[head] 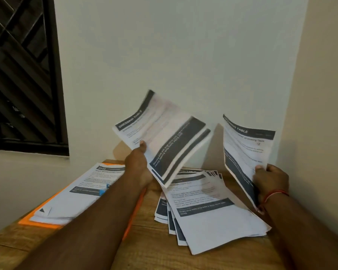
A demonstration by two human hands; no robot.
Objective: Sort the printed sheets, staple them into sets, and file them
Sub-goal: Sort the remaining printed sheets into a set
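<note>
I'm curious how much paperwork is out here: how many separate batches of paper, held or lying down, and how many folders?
Batches held up: 2 (left batch in the left hand, right batch in the right hand)
Piles lying on the table: 2 (fanned pile, neat stack)
Orange folder: 1
Total: 5

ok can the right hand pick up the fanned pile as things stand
Probably not yet: the right hand grips a raised sheet, so it is occupied, though the fanned pile lies uncovered close by.
</note>
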